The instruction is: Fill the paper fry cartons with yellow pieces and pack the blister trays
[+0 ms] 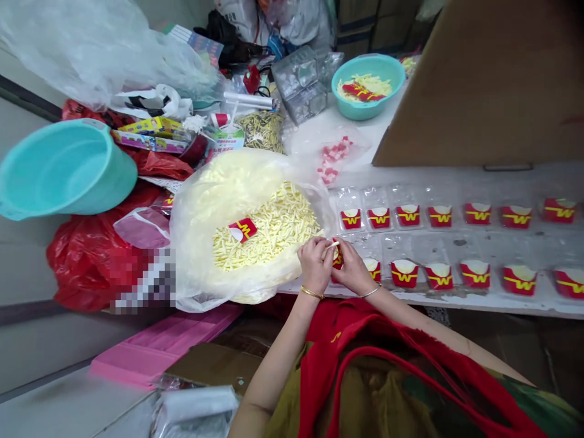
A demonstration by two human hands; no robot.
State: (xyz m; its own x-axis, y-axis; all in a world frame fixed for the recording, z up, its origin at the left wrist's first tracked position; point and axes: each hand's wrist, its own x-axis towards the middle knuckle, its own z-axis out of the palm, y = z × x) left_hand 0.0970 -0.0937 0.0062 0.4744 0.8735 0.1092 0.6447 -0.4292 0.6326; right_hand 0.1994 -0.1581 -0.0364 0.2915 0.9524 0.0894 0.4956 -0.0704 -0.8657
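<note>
Left hand [314,264]: your fingertips pinch one pale stick [335,244].
Right hand [353,269]: your fingers hold a small red carton [337,260], largely hidden, close against the left hand; whether the stick touches it, you cannot tell.
Plastic bag [194,277]: open, left of your hands, containing loose sticks [274,240] and a yellow-marked carton [243,230] lying on them.
Clear packs [407,201]: two rows on the table [314,285], at your right, with red cartons [404,274] inside.

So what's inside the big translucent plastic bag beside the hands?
Pale yellow sticks, with a small red-and-yellow carton on top. Whatever lies deeper in the bag is covered.
</note>
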